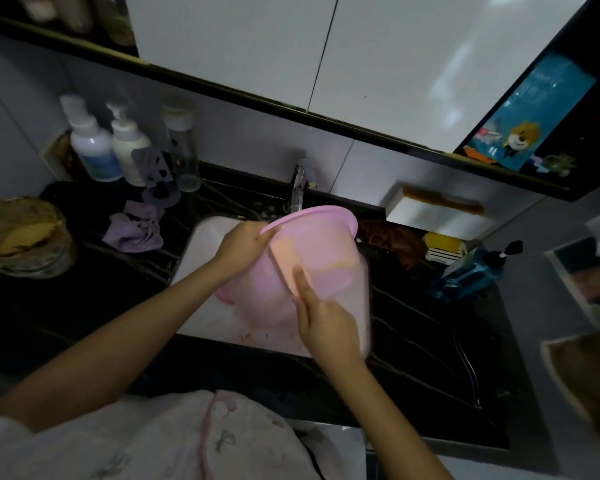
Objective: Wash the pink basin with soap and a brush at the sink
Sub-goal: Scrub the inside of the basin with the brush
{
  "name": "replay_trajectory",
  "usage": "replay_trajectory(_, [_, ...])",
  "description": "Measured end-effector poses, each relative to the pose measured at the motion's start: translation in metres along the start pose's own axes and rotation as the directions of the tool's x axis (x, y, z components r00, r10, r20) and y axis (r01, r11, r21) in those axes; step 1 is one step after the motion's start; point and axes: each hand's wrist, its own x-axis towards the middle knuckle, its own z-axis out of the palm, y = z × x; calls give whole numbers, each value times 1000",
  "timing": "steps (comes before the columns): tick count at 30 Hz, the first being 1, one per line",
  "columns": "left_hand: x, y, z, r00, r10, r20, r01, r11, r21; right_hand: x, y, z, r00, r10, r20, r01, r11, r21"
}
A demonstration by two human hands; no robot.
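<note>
The pink basin (312, 244) is held tilted over the white sink (201, 251), just below the faucet (298, 188). My left hand (243, 247) grips its rim on the left side, and the fingers show faintly through the translucent plastic. My right hand (323, 320) lies on the basin's near outer wall with the index finger pointing straight up along it. Its other fingers are hidden, and I cannot tell if it holds anything. A yellowish streak shows through the basin wall. No brush is plainly visible.
The dark marble counter (84, 306) surrounds the sink. On the left are several bottles (118, 147), a purple cloth (136, 230) and a glass jar (28, 237). To the right lie a brown rag (395, 244), a yellow sponge holder (444, 247) and a blue pump bottle (471, 271).
</note>
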Motion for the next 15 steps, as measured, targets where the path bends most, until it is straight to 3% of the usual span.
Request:
replay_trajectory(2, [-1,1,-1,1000,-9,18,9,1000,-5,-13,9,4,1000,19,1,-19,998,-60])
replay_trajectory(4, [-2,1,0,1000,-15,11,15,1000,8,-4,28,0,981,173,-89,-172,985,14])
replay_trajectory(6, [-9,-2,-3,1000,-26,-9,26,1000,15,14,41,-6,951,302,-58,-300,953,42])
replay_trajectory(9, [-30,-25,-9,999,-13,-32,13,1000,-24,37,56,-6,922,383,-55,-373,918,135])
replay_trajectory(12, [-47,-57,-6,991,-116,-73,111,992,-67,46,71,-1,890,456,6,-447,868,214])
replay_trajectory(15, [-49,-60,4,986,-124,-111,114,989,-94,49,69,-6,863,504,38,-490,817,304])
